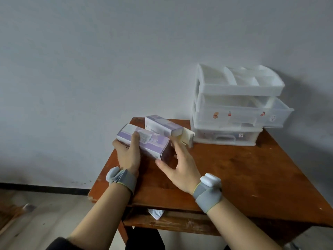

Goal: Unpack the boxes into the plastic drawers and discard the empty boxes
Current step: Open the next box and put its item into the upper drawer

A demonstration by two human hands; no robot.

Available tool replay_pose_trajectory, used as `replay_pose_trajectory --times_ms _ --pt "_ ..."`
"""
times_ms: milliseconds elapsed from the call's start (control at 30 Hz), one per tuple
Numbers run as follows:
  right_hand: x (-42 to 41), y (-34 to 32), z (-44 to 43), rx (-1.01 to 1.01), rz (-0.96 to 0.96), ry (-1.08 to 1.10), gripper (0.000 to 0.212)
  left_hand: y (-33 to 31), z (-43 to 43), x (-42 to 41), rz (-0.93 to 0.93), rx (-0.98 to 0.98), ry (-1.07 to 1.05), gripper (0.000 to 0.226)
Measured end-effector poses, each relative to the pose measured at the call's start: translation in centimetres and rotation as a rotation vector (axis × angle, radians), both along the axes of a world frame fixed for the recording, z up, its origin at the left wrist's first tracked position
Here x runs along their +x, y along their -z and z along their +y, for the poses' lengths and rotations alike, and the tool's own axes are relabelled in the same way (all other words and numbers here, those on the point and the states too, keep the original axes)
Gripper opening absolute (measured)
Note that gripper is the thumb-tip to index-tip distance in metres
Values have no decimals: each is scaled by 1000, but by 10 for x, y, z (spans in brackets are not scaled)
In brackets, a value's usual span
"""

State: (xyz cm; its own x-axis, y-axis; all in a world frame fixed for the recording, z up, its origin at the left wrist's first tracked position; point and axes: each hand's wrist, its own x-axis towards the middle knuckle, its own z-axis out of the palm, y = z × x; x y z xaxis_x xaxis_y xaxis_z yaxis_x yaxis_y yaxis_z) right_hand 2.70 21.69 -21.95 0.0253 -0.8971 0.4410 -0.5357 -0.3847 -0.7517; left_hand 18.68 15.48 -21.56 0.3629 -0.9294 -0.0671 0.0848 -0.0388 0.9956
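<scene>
Two purple-and-white boxes lie at the far left of the wooden table (234,174). My left hand (128,154) grips the near box (149,141) by its left end, thumb on top. My right hand (180,165) is at that box's right end, fingers spread and touching its end face. The far box (162,126) lies behind it, with its cream end flap (188,137) hanging open toward the drawers. A translucent white plastic drawer unit (234,112) stands at the table's back right; its middle drawer (277,112) is pulled out to the right and its top tray has dividers.
A white wall rises right behind the table. Under the tabletop, a shelf holds a crumpled white wrapper (155,213). Bare floor and a dark baseboard lie to the left. Both wrists wear grey bands with white sensors.
</scene>
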Motion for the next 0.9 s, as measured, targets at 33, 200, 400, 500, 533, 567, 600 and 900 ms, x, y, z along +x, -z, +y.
replay_pose_trajectory --times_ms 33,200,400,500,533,567,600,900 --pt "0 0 0 2 -2 -7 77 0 0 0 -17 -8 18 64" --pt "-3 3 0 -34 -51 -7 75 4 -6 0 -4 -30 17 69" --pt "-4 -2 4 -19 -214 7 68 1 -8 3 109 2 39 66" --pt "-4 -8 9 38 -316 -14 49 3 -9 3 118 -22 63 63" --pt "-4 -8 10 55 -332 -21 40 4 -11 3 128 -23 71 61" --pt "-4 -8 10 65 -344 -22 30 4 -12 3 135 -19 76 60" --pt "-4 -7 11 65 -356 -4 26 4 -13 4 134 -12 77 61" --pt "-7 1 4 -132 -315 115 56 8 -20 7 134 3 57 56"
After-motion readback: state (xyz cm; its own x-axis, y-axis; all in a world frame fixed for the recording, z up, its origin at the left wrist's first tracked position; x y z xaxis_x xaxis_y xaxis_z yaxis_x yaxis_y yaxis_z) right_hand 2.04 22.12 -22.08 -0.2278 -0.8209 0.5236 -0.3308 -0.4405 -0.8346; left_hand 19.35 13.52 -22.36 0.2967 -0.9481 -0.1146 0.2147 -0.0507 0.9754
